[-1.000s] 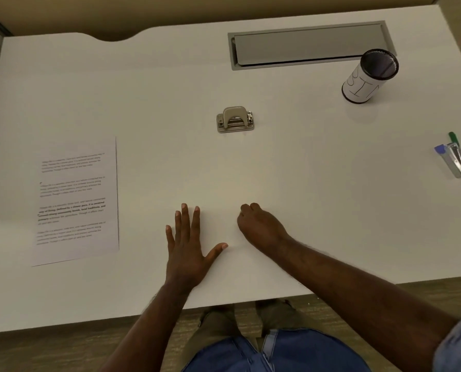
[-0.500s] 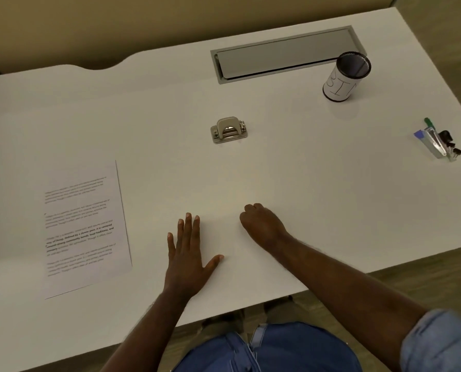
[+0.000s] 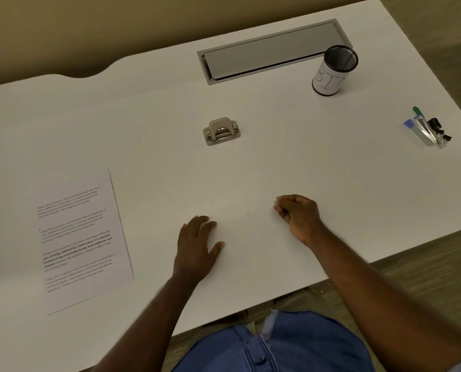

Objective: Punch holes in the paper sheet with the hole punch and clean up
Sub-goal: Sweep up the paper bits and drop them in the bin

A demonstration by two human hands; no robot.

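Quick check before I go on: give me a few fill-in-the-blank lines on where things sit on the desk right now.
1. The hole punch sits on the desk, touched by ____ hand.
2. The printed sheet lies to the ____ of the left hand.
3. The right hand has its fingers ____.
4. The black cup stands ____.

Missing words: neither; left; curled; upright
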